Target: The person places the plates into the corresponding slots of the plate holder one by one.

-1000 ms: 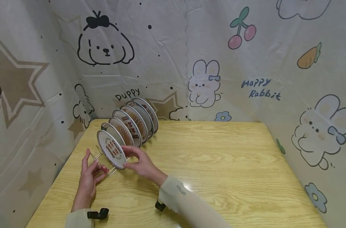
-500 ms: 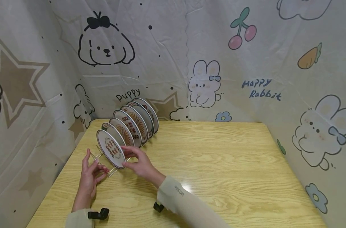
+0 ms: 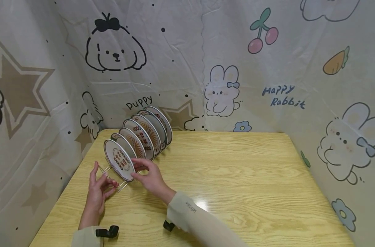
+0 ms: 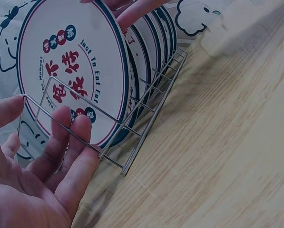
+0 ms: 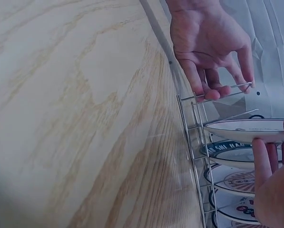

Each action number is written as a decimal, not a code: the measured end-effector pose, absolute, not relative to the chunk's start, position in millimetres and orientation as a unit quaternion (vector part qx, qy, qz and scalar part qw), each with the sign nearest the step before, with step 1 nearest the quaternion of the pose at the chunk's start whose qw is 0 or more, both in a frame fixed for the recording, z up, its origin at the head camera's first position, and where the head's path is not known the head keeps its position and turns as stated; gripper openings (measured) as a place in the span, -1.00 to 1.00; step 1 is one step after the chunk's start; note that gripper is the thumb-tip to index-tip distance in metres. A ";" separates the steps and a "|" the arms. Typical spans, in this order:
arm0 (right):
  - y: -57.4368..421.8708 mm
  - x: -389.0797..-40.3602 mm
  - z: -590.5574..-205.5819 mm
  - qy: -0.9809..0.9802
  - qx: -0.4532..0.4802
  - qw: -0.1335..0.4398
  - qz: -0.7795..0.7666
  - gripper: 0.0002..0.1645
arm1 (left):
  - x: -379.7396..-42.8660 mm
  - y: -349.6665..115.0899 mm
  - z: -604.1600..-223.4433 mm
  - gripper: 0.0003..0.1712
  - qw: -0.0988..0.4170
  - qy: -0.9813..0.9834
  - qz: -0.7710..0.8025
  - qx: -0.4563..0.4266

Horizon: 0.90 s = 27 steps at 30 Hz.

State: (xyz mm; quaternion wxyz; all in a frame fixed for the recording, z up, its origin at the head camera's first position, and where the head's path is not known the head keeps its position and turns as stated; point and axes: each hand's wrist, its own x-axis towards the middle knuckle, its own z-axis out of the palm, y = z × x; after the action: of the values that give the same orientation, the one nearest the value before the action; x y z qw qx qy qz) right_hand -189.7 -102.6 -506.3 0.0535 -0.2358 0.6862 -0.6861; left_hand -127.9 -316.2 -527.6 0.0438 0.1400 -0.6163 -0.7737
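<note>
A row of round patterned plates stands on edge in a metal wire dish rack. At the near end, my right hand pinches the right rim of the front plate, thumb on its face and fingers behind. This plate is white with red lettering and a dark rim, and leans in the rack. My left hand grips the rack's near end wire, its fingertips around the bar in the left wrist view. The lower edge of the front plate sits between the rack's wires in the right wrist view.
The rack stands at the left of a light wooden table. Cloth curtains with cartoon prints hang close behind the table and at both sides. Black wrist camera mounts stick out from both sleeves.
The front plate has shifted slightly left and toward me, with my right hand and forearm moving along with it. My left hand keeps its place on the rack's end.
</note>
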 end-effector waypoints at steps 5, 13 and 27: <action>-107.1 -189.3 -509.1 0.701 -0.225 0.039 -0.676 -0.50 | -127.5 -316.3 -527.4 -0.17 0.044 -0.614 -0.775 0.140; -112.9 -188.0 -507.0 0.728 -0.215 0.010 -0.651 -0.56 | -128.6 -316.4 -528.6 -0.17 0.041 -0.614 -0.774 0.149; -111.9 -186.4 -503.6 0.720 -0.208 0.029 -0.661 -0.61 | -127.4 -315.7 -527.8 -0.18 0.040 -0.621 -0.767 0.152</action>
State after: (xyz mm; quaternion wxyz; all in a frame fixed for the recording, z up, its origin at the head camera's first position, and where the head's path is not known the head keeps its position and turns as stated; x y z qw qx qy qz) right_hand -186.4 -111.9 -503.6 0.0291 -0.2082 0.7204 -0.6609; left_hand -127.4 -315.7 -527.8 0.0395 0.1525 -0.6214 -0.7675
